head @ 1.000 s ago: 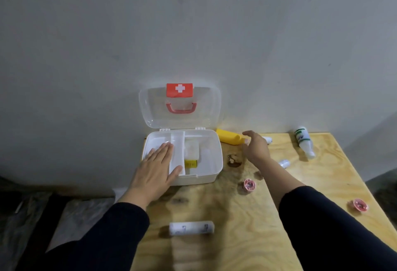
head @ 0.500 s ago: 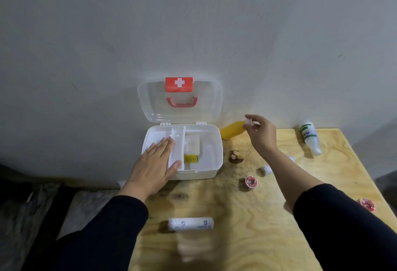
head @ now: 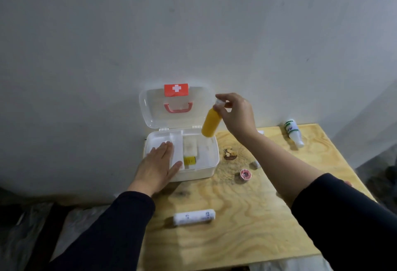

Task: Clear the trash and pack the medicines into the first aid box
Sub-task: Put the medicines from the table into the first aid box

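Observation:
The white first aid box (head: 209, 164) stands open at the table's back left, its clear lid (head: 150, 107) with a red cross leaning on the wall. A small item with a yellow end (head: 189, 151) lies in its right compartment. My left hand (head: 158, 166) rests flat on the box's left front corner. My right hand (head: 236, 113) grips the white cap of a yellow bottle (head: 211, 123), which hangs above the box's back right corner. On the table lie a white roll (head: 194, 217), a pink tape roll (head: 245, 175), a white bottle with green label (head: 293, 132) and a small white piece (head: 255, 164).
The plywood table (head: 247, 227) meets a grey wall at the back. A dark knot with a small scrap (head: 229, 154) sits right of the box. Dark cloth and grey material lie left of and below the table.
My right hand has lifted the yellow bottle from the table by the wall and carried it left and up, over the box's right corner. My left hand stays on the box.

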A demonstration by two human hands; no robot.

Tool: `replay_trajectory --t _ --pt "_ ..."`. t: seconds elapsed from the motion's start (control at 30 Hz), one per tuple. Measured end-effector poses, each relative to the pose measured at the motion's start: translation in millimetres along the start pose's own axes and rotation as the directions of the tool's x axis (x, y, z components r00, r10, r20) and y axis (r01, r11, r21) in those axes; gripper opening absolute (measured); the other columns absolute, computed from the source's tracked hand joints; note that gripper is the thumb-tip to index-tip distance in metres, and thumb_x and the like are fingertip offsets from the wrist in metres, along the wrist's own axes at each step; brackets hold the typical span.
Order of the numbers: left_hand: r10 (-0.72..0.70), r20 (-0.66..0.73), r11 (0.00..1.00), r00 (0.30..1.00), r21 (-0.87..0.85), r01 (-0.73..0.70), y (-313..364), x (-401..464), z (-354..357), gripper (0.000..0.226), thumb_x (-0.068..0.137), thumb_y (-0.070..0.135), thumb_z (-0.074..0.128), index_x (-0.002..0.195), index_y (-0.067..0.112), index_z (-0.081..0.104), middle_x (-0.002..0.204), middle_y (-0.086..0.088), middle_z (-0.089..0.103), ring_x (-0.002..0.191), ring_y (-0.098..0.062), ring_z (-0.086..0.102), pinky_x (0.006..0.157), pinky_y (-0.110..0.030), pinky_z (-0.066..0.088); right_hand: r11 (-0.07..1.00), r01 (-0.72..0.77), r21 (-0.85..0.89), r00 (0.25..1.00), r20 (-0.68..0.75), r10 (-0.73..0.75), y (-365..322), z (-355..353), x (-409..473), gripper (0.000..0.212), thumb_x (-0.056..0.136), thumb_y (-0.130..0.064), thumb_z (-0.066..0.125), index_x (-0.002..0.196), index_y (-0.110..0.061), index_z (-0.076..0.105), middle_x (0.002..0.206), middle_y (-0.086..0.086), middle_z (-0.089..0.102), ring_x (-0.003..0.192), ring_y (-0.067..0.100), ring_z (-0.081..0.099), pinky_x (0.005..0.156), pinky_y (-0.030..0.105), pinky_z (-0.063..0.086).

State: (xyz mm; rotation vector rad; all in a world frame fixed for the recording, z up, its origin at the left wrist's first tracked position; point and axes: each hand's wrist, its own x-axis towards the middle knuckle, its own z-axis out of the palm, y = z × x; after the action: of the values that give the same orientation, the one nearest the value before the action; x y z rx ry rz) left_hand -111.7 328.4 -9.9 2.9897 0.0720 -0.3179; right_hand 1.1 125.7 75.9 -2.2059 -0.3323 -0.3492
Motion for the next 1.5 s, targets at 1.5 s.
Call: replay_trajectory --t 1.5 --pt "0.26 0.259 0.965 0.93 -0.103 -0.241 270 139 -35 0.051 0.09 0.048 0.047 0.135 0.024 0.054 0.139 0.003 0.056 0.123 -0.02 0.055 0.1 -0.038 0.048 0.778 -0.481 -0.404 0.796 0.169 0.581 225 -143 4 0.041 0.088 -0.024 0.056 0.127 -0.011 0.053 0.121 0.013 0.064 0.11 0.03 0.06 0.084 0.033 0.048"
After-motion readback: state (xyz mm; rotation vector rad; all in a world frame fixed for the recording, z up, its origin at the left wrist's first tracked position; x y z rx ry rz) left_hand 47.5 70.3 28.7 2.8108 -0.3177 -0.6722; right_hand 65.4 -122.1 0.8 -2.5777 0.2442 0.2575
